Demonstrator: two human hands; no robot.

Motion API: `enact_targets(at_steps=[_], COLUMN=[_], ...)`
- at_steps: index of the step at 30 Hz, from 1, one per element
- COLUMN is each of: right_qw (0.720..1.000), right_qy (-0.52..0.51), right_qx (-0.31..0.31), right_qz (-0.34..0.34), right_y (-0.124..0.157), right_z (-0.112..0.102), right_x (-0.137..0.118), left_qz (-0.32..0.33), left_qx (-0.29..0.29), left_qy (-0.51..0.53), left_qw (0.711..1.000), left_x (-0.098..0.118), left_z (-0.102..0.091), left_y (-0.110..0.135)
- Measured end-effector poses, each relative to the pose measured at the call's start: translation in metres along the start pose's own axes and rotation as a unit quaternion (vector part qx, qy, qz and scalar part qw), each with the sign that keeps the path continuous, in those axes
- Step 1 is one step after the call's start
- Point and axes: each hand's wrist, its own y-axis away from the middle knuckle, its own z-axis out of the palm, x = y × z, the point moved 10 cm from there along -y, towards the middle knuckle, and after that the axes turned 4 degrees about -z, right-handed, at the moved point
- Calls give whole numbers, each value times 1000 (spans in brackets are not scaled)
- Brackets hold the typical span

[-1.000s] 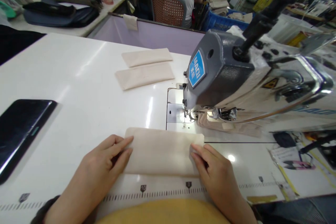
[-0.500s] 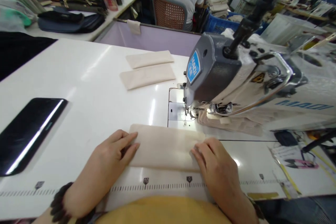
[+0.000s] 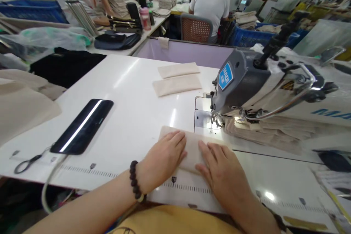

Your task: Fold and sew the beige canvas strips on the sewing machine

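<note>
A folded beige cloth piece (image 3: 193, 145) lies on the white sewing table (image 3: 131, 117), just in front of the needle of the grey sewing machine (image 3: 241, 80). My left hand (image 3: 164, 155), with a dark bead bracelet at the wrist, lies flat on the cloth's left part, fingers stretched out. My right hand (image 3: 219, 170) presses flat on its right part. Both hands sit close together and hide most of the cloth.
Two more folded beige pieces (image 3: 177, 79) lie farther back on the table. A black phone (image 3: 83, 126) and small scissors (image 3: 27, 162) lie at the left. A stack of beige cloth (image 3: 274, 131) sits under the machine arm. A person in white (image 3: 211, 3) sits beyond.
My hands have slid inward over the cloth and now nearly meet. The view has swung left and up, showing more of the table's left side.
</note>
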Motion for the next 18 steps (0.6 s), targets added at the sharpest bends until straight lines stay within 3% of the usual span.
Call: enact_targets(at_steps=[4,13,18], right_qw=[999,998,998], right_qy=[40,47,34], right_qx=[13,-25,-44], right_qz=[18,22,33], right_y=[5,17,17], right_z=[6,30,30], right_x=[-6,-4,-3], left_qz=[-39,-38,-55], left_qx=[-9,-3,25], left_qy=[-34,-78,-119], left_qw=[999,996,991], left_x=[1,-5,-31], left_z=[9,20,15], left_y=[-3,1,11])
